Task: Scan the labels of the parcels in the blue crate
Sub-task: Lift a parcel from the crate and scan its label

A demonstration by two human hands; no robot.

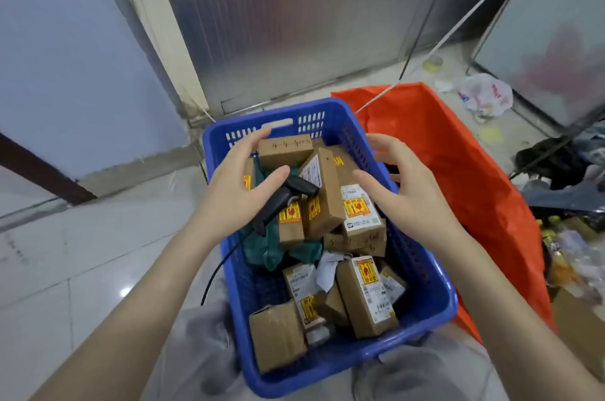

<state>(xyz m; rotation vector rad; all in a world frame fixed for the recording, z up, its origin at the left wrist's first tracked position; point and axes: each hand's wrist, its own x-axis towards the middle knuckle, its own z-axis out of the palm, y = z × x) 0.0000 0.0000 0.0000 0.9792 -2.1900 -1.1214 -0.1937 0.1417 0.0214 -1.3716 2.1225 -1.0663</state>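
The blue crate [422,309] sits on the floor between my knees, filled with several small brown parcels carrying white labels and yellow-red stickers, such as one labelled parcel [360,214] and another [370,296]. A black corded scanner [294,188] lies on the pile. My left hand [235,184] hovers palm down over the scanner, fingers spread, its thumb across the scanner's neck and its fingertips at a plain brown box [285,148] at the far end. My right hand [406,191] is open above the crate's right side, touching nothing.
An orange bag [458,155] lies against the crate's right wall. Green wrapping [271,246] is tucked among the parcels. Litter, bottles and dark bags [556,165] crowd the floor on the right. Metal panels [294,24] stand behind the crate; tiled floor [82,253] spreads to the left.
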